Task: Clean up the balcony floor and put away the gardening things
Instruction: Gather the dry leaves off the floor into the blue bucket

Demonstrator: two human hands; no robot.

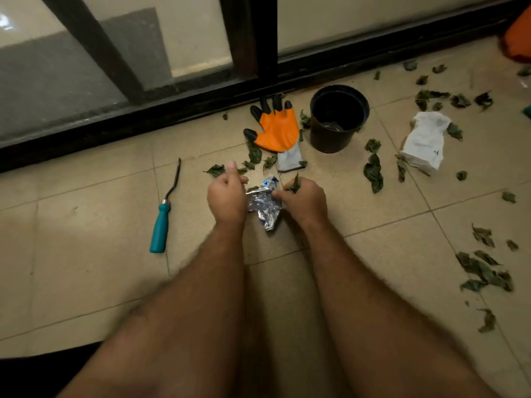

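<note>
Head camera looks steeply down, close over the tiled floor [86, 219].

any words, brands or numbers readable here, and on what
No text can be read in this picture.
White bag: faint grey print and a small dark mark near its lower edge, too blurred to read.
Silver wrapper, held by the left hand and right hand: blue patches of print, crumpled and too small to read.
Orange glove, black pot, teal-handled tool: no lettering shows.
</note>
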